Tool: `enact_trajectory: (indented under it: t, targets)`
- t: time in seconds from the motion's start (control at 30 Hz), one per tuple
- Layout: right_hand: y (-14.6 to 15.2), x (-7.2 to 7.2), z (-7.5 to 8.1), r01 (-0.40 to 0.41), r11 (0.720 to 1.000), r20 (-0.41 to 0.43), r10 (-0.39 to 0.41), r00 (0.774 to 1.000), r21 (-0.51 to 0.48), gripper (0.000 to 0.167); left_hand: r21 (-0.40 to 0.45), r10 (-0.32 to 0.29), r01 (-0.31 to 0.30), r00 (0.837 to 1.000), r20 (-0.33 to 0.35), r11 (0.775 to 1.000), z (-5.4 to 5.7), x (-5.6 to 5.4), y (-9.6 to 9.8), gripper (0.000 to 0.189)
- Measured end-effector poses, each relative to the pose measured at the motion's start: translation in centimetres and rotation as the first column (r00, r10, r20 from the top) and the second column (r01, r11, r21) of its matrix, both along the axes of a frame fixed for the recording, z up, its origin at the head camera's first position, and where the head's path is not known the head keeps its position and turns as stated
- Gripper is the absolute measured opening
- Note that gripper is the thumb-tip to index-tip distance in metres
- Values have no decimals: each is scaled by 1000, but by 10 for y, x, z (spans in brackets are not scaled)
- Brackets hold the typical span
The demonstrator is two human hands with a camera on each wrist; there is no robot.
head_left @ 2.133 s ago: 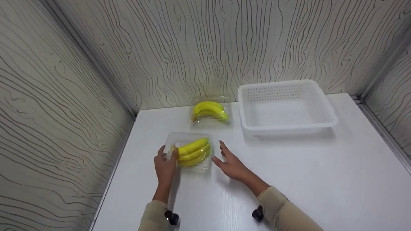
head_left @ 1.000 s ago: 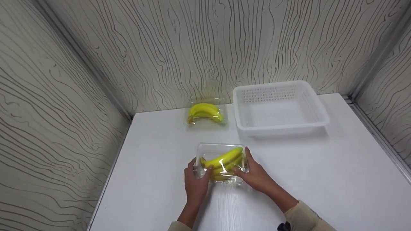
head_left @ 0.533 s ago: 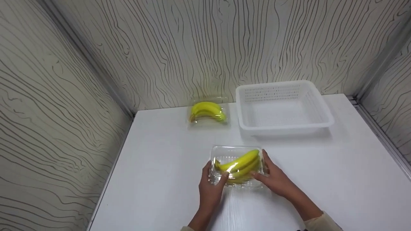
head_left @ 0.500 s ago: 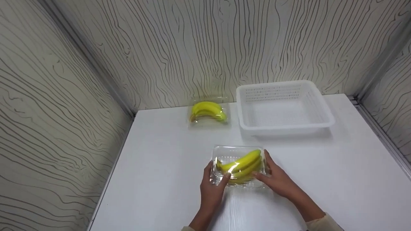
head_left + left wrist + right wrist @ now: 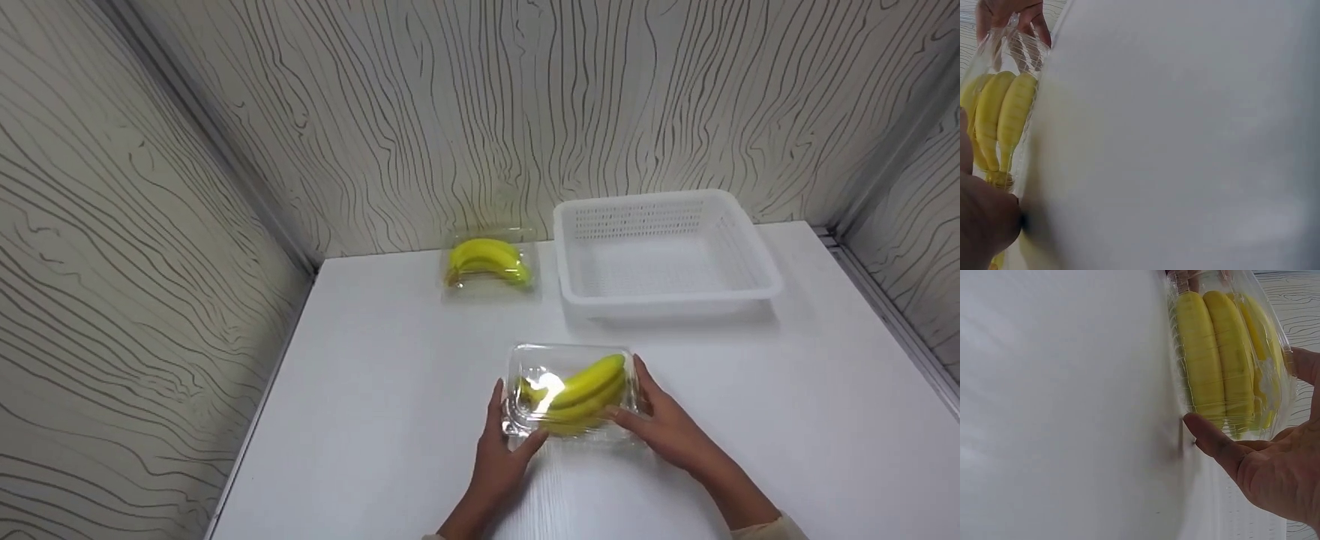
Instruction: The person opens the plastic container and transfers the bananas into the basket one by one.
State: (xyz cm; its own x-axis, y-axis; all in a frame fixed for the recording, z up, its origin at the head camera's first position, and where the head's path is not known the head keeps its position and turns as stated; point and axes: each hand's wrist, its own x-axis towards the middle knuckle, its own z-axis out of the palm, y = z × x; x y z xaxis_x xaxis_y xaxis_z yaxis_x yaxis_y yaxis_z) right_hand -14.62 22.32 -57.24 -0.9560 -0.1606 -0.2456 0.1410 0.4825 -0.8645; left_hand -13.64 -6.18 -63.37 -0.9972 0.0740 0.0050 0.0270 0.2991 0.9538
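Note:
A clear plastic clamshell box [image 5: 566,352] with a bunch of yellow bananas [image 5: 589,390] inside is held between both hands near the middle of the table. My left hand [image 5: 501,457] grips its left end, the thumb at the front corner. At the opposite end my right hand [image 5: 671,431] holds the box with its thumb at the front and fingers along the right side. In the right wrist view the bananas [image 5: 1202,354] show through the clear wall. Whether the box's underside touches the table cannot be told.
Another clear box [image 5: 487,296] with bananas lies at the back of the white table [image 5: 360,420], against the patterned wall [image 5: 420,112]. To its right stands a white perforated basket [image 5: 667,298] with nothing inside. A second patterned wall [image 5: 112,225] borders the left side.
The front box has moved right and slightly toward me, with my left hand on it. My right hand, apart from the box at first, now holds its right end. The rear box and basket stay put.

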Motion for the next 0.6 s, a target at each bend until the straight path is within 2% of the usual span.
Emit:
enact_trajectory:
  t: [0.13,0.23,0.43,0.6]
  targets:
    - [2,0,0,-4,1000,1,4,1000,-17,109,-74,-25,28,999,39,997,4,-4,-3,107]
    - [3,0,-1,-7,1000,-2,7,1000,-22,108,-115,-46,51,998,42,992,4,-8,-5,111]
    - [5,-2,-1,-8,1000,2,8,1000,-18,109,-130,-103,105,994,23,986,3,-13,-8,116]
    - [8,-2,0,-9,1000,6,9,1000,-3,109,-146,-108,112,994,32,983,4,-13,-6,116]
